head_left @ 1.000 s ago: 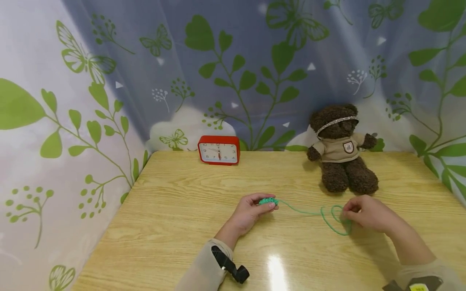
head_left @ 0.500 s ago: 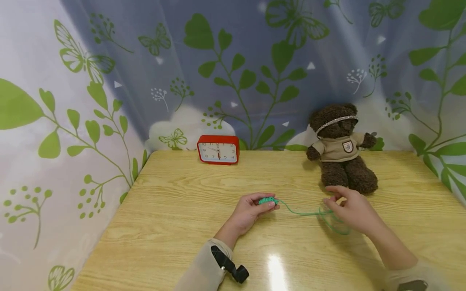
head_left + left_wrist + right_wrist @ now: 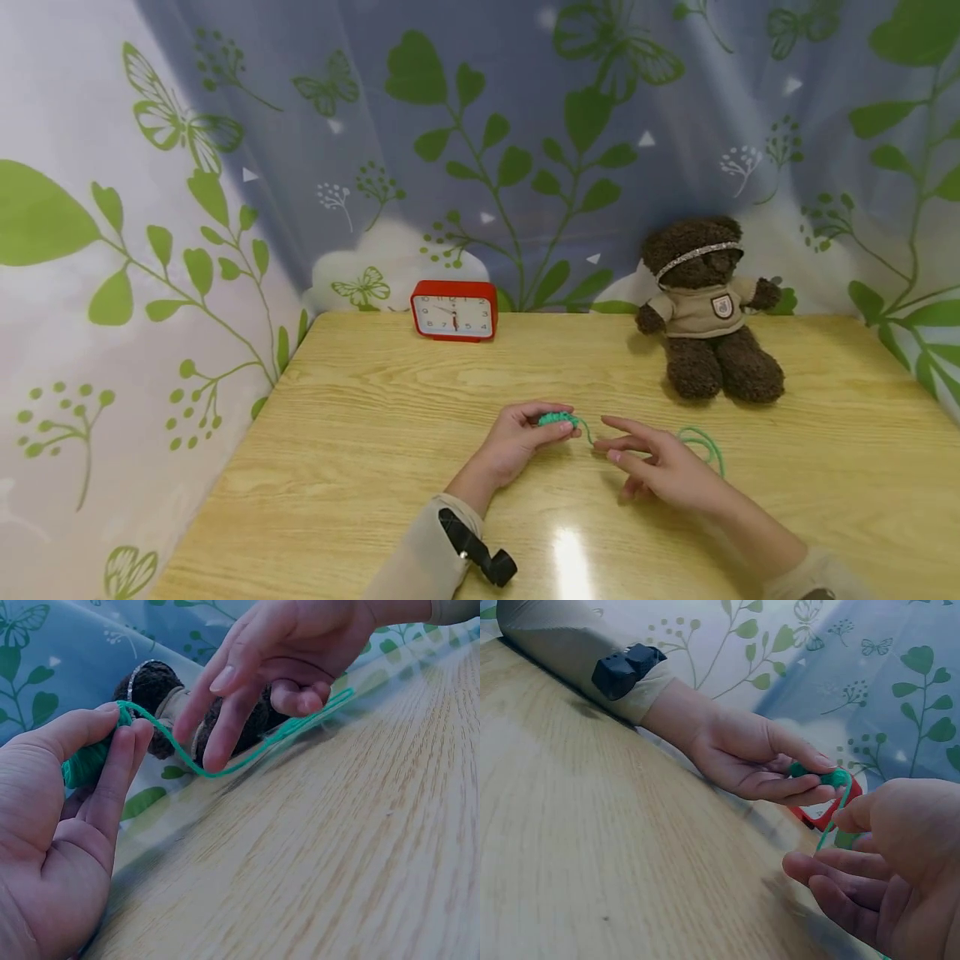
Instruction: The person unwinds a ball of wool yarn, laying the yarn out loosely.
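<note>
My left hand (image 3: 513,443) pinches a small bundle of green yarn (image 3: 557,419) between thumb and fingers, above the middle of the table. In the left wrist view the yarn bundle (image 3: 86,765) looks wound, partly covered by the fingers. A loose strand (image 3: 247,765) leaves its top, sags past the other hand's fingertips and runs off to a looped tail. That yarn tail (image 3: 720,457) curves on the tabletop behind my right hand (image 3: 663,471). The right hand's fingers are spread beside the strand, with thumb and forefinger apart in the head view.
A red alarm clock (image 3: 453,313) stands at the table's back edge, left of centre. A brown teddy bear (image 3: 705,312) in a beige shirt sits at the back right. Leaf-printed fabric (image 3: 510,167) hangs behind the wooden table (image 3: 360,467).
My right hand has let go of the yarn's looped tail and moved left along the strand, close to the bundle, its fingers spreading. The left hand still holds the yarn bundle in place.
</note>
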